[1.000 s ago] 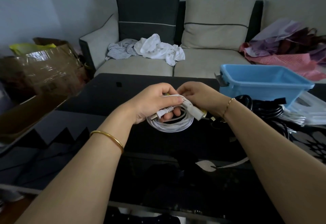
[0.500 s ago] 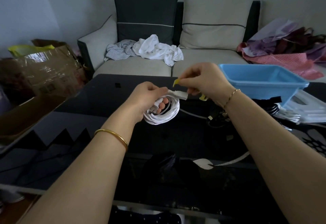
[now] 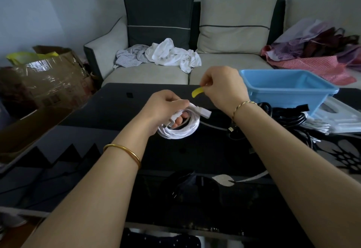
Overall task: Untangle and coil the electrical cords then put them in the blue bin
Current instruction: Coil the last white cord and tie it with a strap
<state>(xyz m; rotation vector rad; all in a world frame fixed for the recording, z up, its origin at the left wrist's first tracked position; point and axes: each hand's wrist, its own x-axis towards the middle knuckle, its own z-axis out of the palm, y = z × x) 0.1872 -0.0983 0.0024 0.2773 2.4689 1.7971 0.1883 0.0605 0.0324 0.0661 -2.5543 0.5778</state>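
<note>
Where the white cord [image 3: 179, 130] is wound into a flat coil, the left hand [image 3: 164, 107] grips it through the centre, fingers curled around the bundled loops and thumb on top, holding the coil just above the black table [image 3: 117, 119]. A white plug [image 3: 203, 112] projects from the top of the coil toward the right. Any marking on the plug is too small to read. The right hand [image 3: 224, 89] is raised above and to the right of the coil, apart from it, and pinches one end of a short yellow strip [image 3: 197, 92] between thumb and fingertips; the free end of the strip curves down toward the left hand. To the right of the coil, a tangle of black cords [image 3: 287, 118] lies on the table against the near wall of the blue bin [image 3: 283, 99], which stands upright on the table's far right part. Beyond the table stands a pale sofa [image 3: 148, 76] carrying a heap of white cloth [image 3: 172, 54]. A cardboard box [image 3: 54, 79] sits on the left.
</note>
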